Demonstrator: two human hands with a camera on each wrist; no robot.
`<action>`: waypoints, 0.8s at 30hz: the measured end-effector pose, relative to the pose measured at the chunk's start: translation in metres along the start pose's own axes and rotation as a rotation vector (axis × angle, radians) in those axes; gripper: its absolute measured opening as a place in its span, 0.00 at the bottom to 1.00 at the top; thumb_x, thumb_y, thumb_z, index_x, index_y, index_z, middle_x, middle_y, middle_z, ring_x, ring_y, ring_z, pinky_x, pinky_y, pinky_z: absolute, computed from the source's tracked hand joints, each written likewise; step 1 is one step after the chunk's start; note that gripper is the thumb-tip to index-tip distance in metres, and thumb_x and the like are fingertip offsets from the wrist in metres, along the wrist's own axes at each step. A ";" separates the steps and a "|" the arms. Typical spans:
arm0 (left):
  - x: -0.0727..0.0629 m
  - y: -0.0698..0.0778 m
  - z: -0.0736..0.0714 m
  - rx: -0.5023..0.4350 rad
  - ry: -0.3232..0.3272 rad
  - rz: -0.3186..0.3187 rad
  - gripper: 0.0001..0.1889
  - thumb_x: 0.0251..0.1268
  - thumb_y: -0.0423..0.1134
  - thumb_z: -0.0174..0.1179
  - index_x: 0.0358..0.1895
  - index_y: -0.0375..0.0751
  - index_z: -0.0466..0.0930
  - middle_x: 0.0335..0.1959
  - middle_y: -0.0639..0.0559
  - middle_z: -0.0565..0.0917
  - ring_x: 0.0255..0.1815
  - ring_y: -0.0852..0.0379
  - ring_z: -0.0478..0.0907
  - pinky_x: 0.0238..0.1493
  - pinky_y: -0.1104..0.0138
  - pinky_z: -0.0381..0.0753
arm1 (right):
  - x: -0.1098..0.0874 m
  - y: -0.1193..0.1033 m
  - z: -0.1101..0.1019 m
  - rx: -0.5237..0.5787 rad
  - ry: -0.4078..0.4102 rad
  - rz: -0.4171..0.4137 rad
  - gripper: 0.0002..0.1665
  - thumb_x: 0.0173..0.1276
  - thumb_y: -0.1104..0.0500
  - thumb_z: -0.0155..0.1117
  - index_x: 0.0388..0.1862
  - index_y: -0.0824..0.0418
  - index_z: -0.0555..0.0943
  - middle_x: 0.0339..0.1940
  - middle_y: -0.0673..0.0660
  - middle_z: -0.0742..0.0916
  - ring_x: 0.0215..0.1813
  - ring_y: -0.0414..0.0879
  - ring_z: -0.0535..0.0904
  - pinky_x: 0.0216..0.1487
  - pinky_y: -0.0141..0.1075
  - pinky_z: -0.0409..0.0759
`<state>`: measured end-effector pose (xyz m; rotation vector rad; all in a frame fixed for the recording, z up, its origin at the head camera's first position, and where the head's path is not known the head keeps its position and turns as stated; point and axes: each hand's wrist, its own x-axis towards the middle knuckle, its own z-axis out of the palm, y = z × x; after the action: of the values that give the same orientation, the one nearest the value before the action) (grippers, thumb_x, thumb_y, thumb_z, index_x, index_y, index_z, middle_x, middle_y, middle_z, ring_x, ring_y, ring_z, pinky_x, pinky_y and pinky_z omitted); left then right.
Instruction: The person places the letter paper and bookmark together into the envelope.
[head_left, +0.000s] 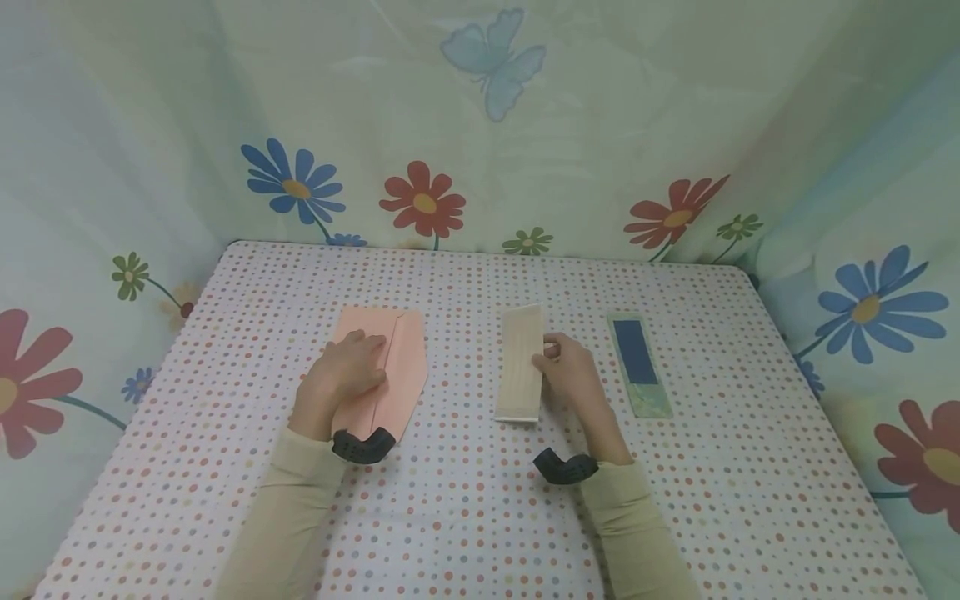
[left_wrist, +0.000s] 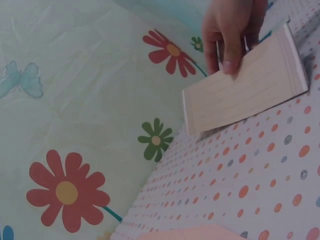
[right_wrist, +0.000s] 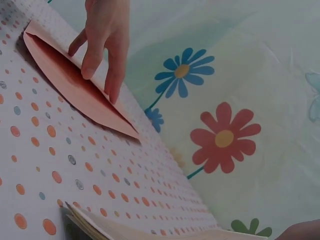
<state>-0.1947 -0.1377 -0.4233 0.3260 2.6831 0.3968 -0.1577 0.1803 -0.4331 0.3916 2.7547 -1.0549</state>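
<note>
A pink envelope (head_left: pixel 407 367) lies on the table to the left. My left hand (head_left: pixel 341 375) rests on it, and in the right wrist view that hand's (right_wrist: pixel 106 37) fingers reach down, spread, along the gaping mouth of the envelope (right_wrist: pixel 92 111). My right hand (head_left: pixel 576 375) pinches a narrow cream paper pad (head_left: pixel 519 362) by its right long edge, the pad tilted up off the table. In the left wrist view the thumb lies over the cream face of the pad (left_wrist: pixel 245 92); the other fingers are partly hidden behind it. Several thin layers show at its edge.
A pale green strip with a dark blue panel (head_left: pixel 636 354) lies to the right of my right hand. The table has a dotted cloth (head_left: pixel 450 517). A flowered curtain (head_left: pixel 577 167) hangs behind it and along both sides.
</note>
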 end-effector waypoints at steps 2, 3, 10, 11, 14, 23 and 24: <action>0.000 0.000 0.000 -0.002 -0.001 -0.001 0.33 0.59 0.40 0.51 0.71 0.38 0.60 0.73 0.33 0.57 0.73 0.34 0.54 0.73 0.39 0.48 | 0.000 -0.001 -0.001 0.039 0.000 0.006 0.29 0.70 0.57 0.56 0.68 0.64 0.66 0.52 0.65 0.81 0.42 0.53 0.83 0.34 0.36 0.83; 0.000 0.000 0.000 -0.005 -0.001 -0.003 0.33 0.59 0.40 0.51 0.71 0.38 0.60 0.73 0.33 0.57 0.73 0.34 0.54 0.73 0.40 0.48 | 0.000 -0.001 -0.001 0.061 -0.002 0.011 0.30 0.70 0.57 0.56 0.68 0.63 0.66 0.53 0.64 0.81 0.41 0.52 0.83 0.33 0.35 0.82; 0.001 0.000 0.000 -0.034 -0.017 -0.031 0.34 0.60 0.41 0.51 0.72 0.41 0.59 0.74 0.34 0.54 0.74 0.31 0.50 0.71 0.37 0.50 | -0.001 -0.004 -0.001 0.252 0.041 -0.003 0.31 0.69 0.57 0.56 0.70 0.61 0.64 0.53 0.63 0.80 0.39 0.49 0.83 0.35 0.43 0.85; 0.001 0.000 0.000 -0.037 -0.021 -0.036 0.34 0.60 0.41 0.51 0.72 0.41 0.58 0.75 0.35 0.54 0.74 0.31 0.49 0.71 0.37 0.50 | -0.001 -0.004 -0.001 0.281 0.048 -0.007 0.31 0.69 0.57 0.57 0.70 0.61 0.64 0.53 0.63 0.80 0.40 0.50 0.84 0.37 0.43 0.86; 0.000 0.001 -0.001 -0.036 -0.024 -0.036 0.34 0.60 0.41 0.50 0.72 0.41 0.58 0.75 0.34 0.53 0.74 0.30 0.49 0.70 0.36 0.51 | -0.001 -0.006 0.002 0.380 0.063 -0.007 0.32 0.68 0.57 0.58 0.70 0.59 0.64 0.54 0.62 0.80 0.44 0.51 0.83 0.39 0.40 0.86; -0.002 0.004 -0.004 -0.028 -0.037 -0.016 0.34 0.60 0.40 0.51 0.72 0.38 0.58 0.74 0.33 0.54 0.76 0.36 0.49 0.73 0.39 0.44 | -0.007 -0.019 0.012 0.613 0.054 -0.079 0.33 0.68 0.60 0.58 0.70 0.58 0.62 0.55 0.60 0.77 0.48 0.50 0.82 0.43 0.33 0.85; -0.002 0.004 -0.005 -0.029 -0.038 -0.013 0.34 0.60 0.40 0.51 0.72 0.38 0.58 0.74 0.33 0.55 0.76 0.37 0.49 0.74 0.39 0.44 | -0.008 -0.020 0.014 0.617 0.058 -0.085 0.32 0.69 0.60 0.58 0.70 0.58 0.62 0.55 0.59 0.77 0.48 0.50 0.82 0.43 0.33 0.85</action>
<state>-0.1942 -0.1353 -0.4172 0.3039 2.6388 0.4216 -0.1554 0.1552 -0.4292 0.3815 2.4486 -1.9378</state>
